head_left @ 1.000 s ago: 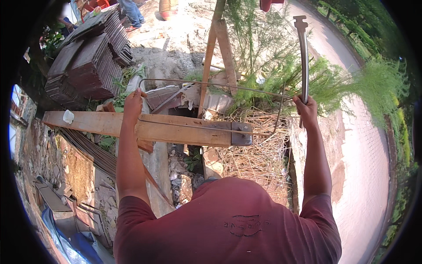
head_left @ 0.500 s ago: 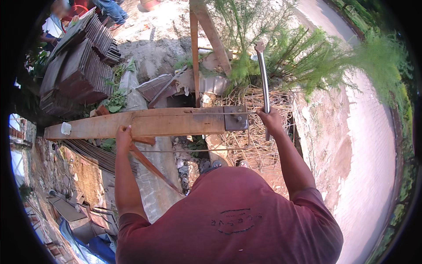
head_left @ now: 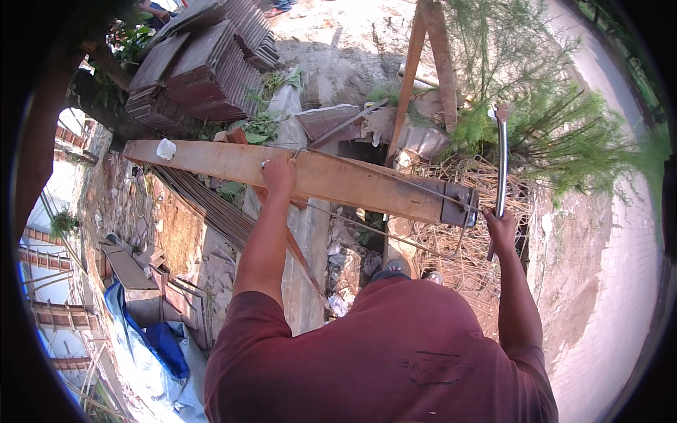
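Note:
A long wooden plank point(head_left: 377, 189) lies across in front of me, with a dark metal plate point(head_left: 459, 203) on its right end. Over it runs a thin steel rod point(head_left: 405, 174), bent round at the right and coming back along the plank's near side. My left hand point(head_left: 280, 178) is closed on the rod's left end above the middle of the plank. Beyond the plate, my right hand point(head_left: 501, 230) grips the lower part of a long shiny metal bending bar point(head_left: 502, 162) with a wider head. The bar stands nearly upright in view, close to the rod's bend.
A heap of thin rusty rods point(head_left: 451, 271) lies under the plank's right end. Stacked roof tiles point(head_left: 211, 77) stand at the far left, with long bars point(head_left: 204, 208) below them. A white lump point(head_left: 166, 149) sits on the plank. Feathery green branches point(head_left: 550, 134) hang at the right.
The view has turned, so plank and hands appear shifted right. The rod's left end now shows a hooked bend beside my left hand, and the rod slants over the plank. Both hands keep their grip.

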A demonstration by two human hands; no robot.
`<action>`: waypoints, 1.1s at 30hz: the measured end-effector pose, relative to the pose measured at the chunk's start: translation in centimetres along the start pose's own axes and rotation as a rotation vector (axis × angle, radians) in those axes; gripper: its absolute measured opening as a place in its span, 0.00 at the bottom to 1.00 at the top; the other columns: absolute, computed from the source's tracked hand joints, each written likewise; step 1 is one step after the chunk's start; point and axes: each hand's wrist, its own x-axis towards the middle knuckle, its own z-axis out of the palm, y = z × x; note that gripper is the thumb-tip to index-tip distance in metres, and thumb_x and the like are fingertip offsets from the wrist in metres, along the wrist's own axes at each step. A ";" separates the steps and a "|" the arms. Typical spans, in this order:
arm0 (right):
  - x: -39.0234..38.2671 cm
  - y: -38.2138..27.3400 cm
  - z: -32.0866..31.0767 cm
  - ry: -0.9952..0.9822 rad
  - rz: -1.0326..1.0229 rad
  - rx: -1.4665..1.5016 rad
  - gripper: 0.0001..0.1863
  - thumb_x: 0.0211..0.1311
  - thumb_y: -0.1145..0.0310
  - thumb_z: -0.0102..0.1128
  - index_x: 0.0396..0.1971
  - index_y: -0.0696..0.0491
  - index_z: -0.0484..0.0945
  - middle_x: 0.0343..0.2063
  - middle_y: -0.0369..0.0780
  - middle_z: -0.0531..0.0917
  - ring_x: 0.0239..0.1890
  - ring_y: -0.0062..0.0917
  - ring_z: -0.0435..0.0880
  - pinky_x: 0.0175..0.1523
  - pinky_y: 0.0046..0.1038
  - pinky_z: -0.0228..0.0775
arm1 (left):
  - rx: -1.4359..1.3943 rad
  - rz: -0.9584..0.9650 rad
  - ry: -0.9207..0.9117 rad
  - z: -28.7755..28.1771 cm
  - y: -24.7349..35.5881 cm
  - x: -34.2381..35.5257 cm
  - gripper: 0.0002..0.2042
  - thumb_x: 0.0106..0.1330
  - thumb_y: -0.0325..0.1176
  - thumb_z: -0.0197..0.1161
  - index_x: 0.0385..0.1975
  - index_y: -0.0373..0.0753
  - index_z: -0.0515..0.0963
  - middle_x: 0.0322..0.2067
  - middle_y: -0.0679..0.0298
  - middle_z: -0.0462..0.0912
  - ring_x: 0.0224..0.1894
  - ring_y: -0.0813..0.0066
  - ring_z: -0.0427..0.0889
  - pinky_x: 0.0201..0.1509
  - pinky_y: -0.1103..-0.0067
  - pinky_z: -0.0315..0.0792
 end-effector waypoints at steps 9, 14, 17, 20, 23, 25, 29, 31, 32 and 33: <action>-0.8 0.1 -1.3 0.198 -0.106 -0.277 0.17 0.55 0.57 0.64 0.30 0.57 0.77 0.17 0.40 0.75 0.18 0.25 0.70 0.27 0.30 0.63 | -0.111 -0.104 0.026 1.5 -0.7 0.2 0.13 0.60 0.43 0.61 0.34 0.39 0.77 0.35 0.55 0.81 0.38 0.51 0.78 0.43 0.61 0.70; -2.4 4.5 -10.1 0.202 0.063 -0.377 0.20 0.55 0.53 0.64 0.22 0.56 0.75 0.11 0.37 0.70 0.15 0.20 0.67 0.22 0.29 0.60 | -0.096 -0.093 -0.058 1.5 -1.0 1.0 0.15 0.62 0.47 0.59 0.37 0.41 0.76 0.36 0.56 0.81 0.39 0.49 0.78 0.44 0.58 0.69; -1.0 7.7 -16.9 0.182 -0.246 -0.723 0.24 0.52 0.48 0.65 0.14 0.55 0.72 0.09 0.42 0.70 0.13 0.28 0.69 0.22 0.32 0.61 | -0.166 -0.158 -0.213 1.8 -1.4 2.1 0.18 0.64 0.50 0.56 0.39 0.40 0.76 0.38 0.56 0.81 0.44 0.51 0.77 0.48 0.59 0.68; 2.5 5.4 -20.1 0.014 -0.324 -1.023 0.19 0.49 0.53 0.65 0.14 0.52 0.72 0.13 0.45 0.75 0.18 0.42 0.76 0.24 0.37 0.66 | -0.156 -0.150 -0.161 3.3 -2.8 2.0 0.22 0.64 0.52 0.53 0.46 0.41 0.75 0.44 0.54 0.80 0.49 0.51 0.76 0.52 0.60 0.66; 8.0 3.8 -21.3 -0.103 -0.512 -1.220 0.17 0.49 0.57 0.64 0.14 0.51 0.70 0.15 0.44 0.76 0.20 0.43 0.77 0.25 0.39 0.67 | -0.157 -0.164 -0.127 3.6 -2.9 1.9 0.23 0.64 0.54 0.52 0.50 0.42 0.73 0.45 0.52 0.79 0.49 0.50 0.76 0.52 0.60 0.66; 11.7 1.8 -20.0 -0.061 -0.757 -1.282 0.19 0.50 0.58 0.65 0.12 0.51 0.67 0.13 0.43 0.73 0.19 0.42 0.75 0.24 0.39 0.65 | -0.128 -0.180 -0.102 3.6 -2.8 1.6 0.23 0.64 0.54 0.51 0.49 0.42 0.74 0.44 0.52 0.79 0.49 0.49 0.76 0.52 0.60 0.66; 19.3 -1.5 -17.3 -0.225 -1.171 -1.146 0.18 0.50 0.59 0.67 0.16 0.50 0.65 0.15 0.39 0.70 0.20 0.37 0.71 0.28 0.37 0.58 | -0.115 -0.228 -0.200 3.4 -3.0 1.6 0.29 0.64 0.58 0.47 0.53 0.40 0.71 0.47 0.47 0.77 0.51 0.46 0.74 0.56 0.61 0.64; 22.0 -2.7 -15.4 -0.277 -1.290 -1.132 0.18 0.50 0.59 0.67 0.16 0.49 0.66 0.16 0.38 0.70 0.22 0.35 0.71 0.30 0.35 0.58 | -0.077 -0.229 -0.211 3.3 -2.9 1.7 0.29 0.64 0.59 0.47 0.54 0.40 0.70 0.47 0.46 0.77 0.51 0.46 0.74 0.56 0.61 0.64; 23.4 -3.0 -14.5 -0.295 -1.331 -1.112 0.17 0.50 0.59 0.67 0.17 0.49 0.66 0.16 0.38 0.69 0.23 0.35 0.71 0.32 0.35 0.57 | -0.064 -0.212 -0.191 3.8 -3.3 1.7 0.30 0.64 0.59 0.46 0.55 0.41 0.69 0.46 0.46 0.77 0.51 0.46 0.74 0.56 0.61 0.64; 25.3 -1.6 -13.7 -0.386 -1.107 -0.806 0.17 0.50 0.59 0.67 0.16 0.49 0.67 0.16 0.38 0.69 0.23 0.34 0.71 0.32 0.35 0.58 | -0.084 -0.216 -0.170 4.3 -3.5 1.8 0.30 0.64 0.59 0.47 0.54 0.40 0.69 0.47 0.46 0.77 0.51 0.46 0.73 0.56 0.61 0.64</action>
